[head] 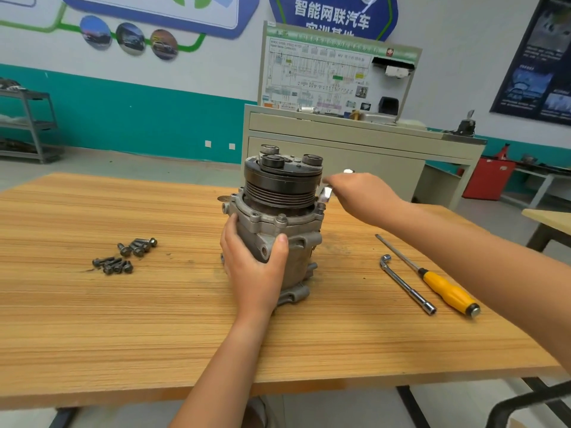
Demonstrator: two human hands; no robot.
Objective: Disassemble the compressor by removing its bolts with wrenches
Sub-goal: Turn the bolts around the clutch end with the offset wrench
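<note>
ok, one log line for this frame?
left hand: grips compressor | right hand: holds wrench at its flange | loose bolts: table left | L-wrench, screwdriver: table right, untouched

yellow screwdriver (445, 288) — wooden table (123, 335)

We are in a car-repair training workshop: a wiring-diagram board (336, 75) stands on a grey cabinet (340, 156), car pictures (129, 38) line the wall (463, 41), a metal rack (31, 125) stands aside, and our wooden bench (123, 329) carries loose bolts (114, 266), a socket wrench (408, 285) and a screwdriver (445, 288).
</note>
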